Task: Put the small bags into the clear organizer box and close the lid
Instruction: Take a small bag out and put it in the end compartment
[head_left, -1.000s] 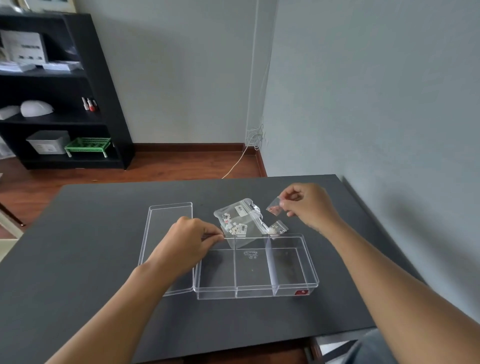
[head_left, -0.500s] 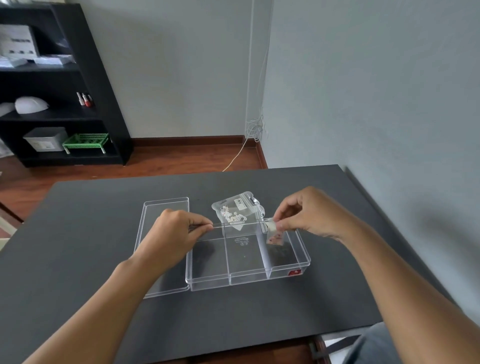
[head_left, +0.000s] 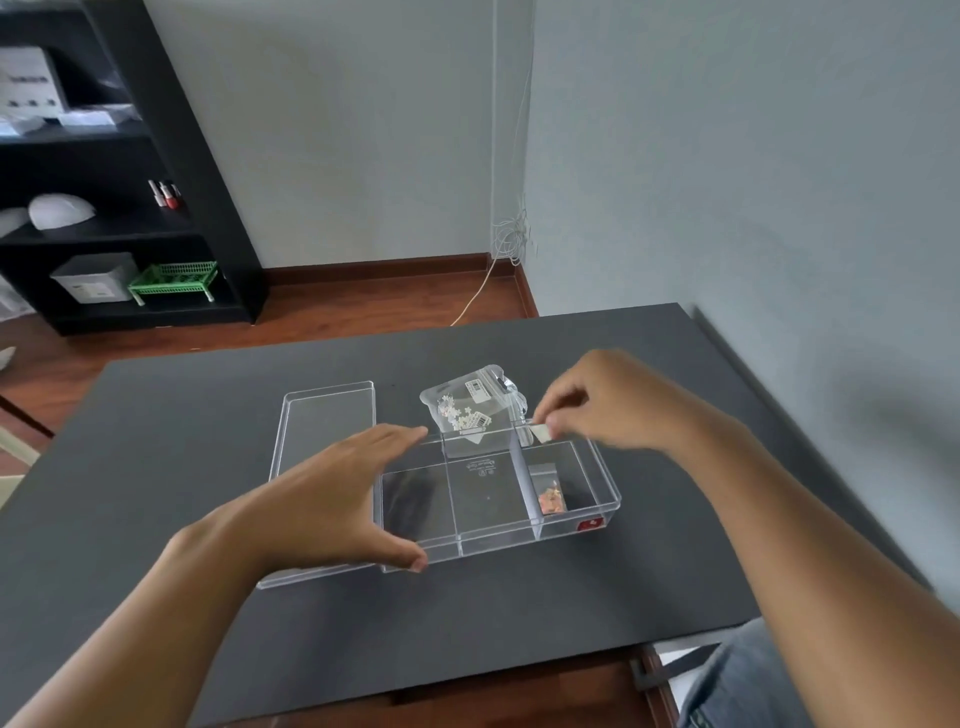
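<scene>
Frame centre: the clear box (head_left: 498, 499) on the dark table (head_left: 156, 467), lid (head_left: 324, 431) lying off at its left. I see one small bag (head_left: 549, 493) in the right compartment; larger bags (head_left: 470, 410) lean behind the far wall. My left hand (head_left: 332, 499), fingers spread, spans the box's left end; my right hand (head_left: 613, 405) pinches a small bag (head_left: 543, 431) at the far rim.

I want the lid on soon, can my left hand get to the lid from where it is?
Probably yes: the left hand hovers right above the lid, which lies uncovered beside the organizer box.
</scene>
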